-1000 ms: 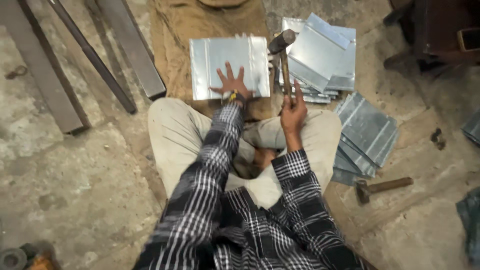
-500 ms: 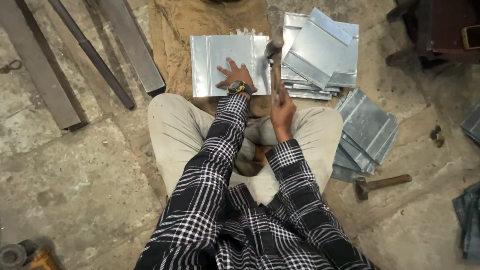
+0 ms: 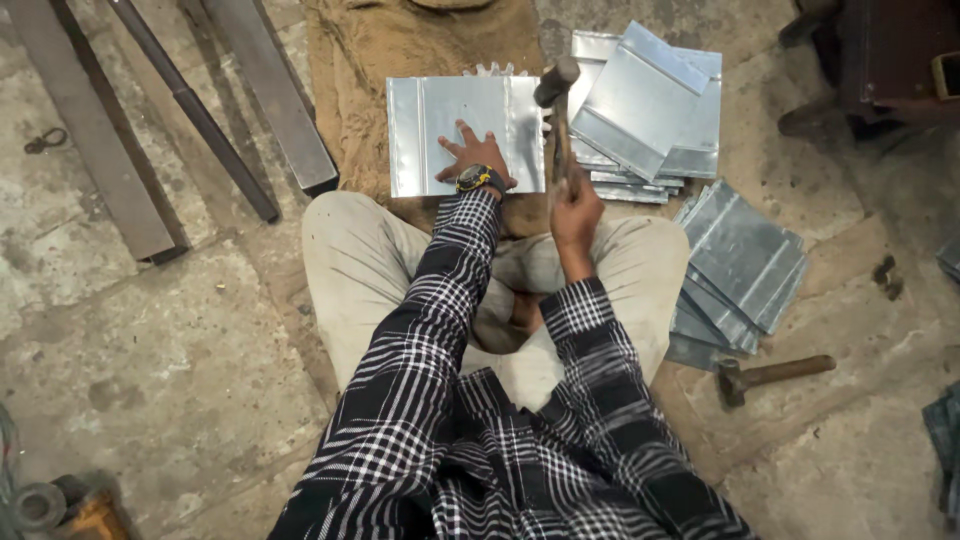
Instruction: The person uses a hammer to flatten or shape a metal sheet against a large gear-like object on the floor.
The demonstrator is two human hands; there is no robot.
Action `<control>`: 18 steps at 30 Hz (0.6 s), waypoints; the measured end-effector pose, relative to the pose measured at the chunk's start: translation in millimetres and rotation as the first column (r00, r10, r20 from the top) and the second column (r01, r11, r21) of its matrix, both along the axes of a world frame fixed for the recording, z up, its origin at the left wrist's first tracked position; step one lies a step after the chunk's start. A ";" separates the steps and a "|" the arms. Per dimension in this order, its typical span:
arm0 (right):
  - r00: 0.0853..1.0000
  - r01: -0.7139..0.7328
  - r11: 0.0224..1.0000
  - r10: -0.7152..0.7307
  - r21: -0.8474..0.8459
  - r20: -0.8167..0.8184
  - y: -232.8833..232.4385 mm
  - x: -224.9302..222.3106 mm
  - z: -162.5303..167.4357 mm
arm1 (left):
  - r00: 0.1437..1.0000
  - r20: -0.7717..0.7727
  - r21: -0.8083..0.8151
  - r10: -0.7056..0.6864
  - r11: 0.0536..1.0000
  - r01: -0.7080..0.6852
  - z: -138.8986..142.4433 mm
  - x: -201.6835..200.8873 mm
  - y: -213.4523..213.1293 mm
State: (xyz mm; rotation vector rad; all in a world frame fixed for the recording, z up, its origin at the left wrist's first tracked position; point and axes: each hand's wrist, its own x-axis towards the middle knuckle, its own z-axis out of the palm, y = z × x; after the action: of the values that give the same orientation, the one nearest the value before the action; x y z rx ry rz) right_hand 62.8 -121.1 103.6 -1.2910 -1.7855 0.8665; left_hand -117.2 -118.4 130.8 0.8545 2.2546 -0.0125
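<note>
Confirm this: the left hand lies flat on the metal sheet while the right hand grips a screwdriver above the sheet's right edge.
Not quite. The right hand grips a hammer, not a screwdriver, as the head view shows. The rest holds: the left hand lies flat on the metal sheet.

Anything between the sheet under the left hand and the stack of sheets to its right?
Head view: the hammer, gripped by the right hand, stands in that gap, between the metal sheet under the left hand and the stack of sheets.

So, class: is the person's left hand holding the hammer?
No. The left hand lies flat on the metal sheet, while the right hand grips the hammer.
</note>
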 end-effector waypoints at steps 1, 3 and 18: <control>0.998 0.016 0.999 -0.018 -0.041 -0.054 2.1 1.8 4.7 | 0.999 -0.029 0.033 0.015 0.999 -0.014 0.2 -0.3 2.7; 0.978 -0.056 0.990 0.081 0.130 -0.194 6.1 4.5 17.2 | 0.996 -0.084 0.089 0.031 0.996 -0.023 1.0 0.6 4.6; 0.999 -0.028 0.998 0.030 0.047 -0.044 11.0 11.7 -12.0 | 0.976 -0.216 0.155 -0.042 0.985 0.077 -27.5 -37.3 -12.7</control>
State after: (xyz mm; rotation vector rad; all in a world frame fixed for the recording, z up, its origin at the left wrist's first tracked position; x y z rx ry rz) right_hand 74.5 -110.0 91.5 -1.2096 -1.7828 0.8584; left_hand -154.6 -131.0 103.3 1.0509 2.4539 0.0563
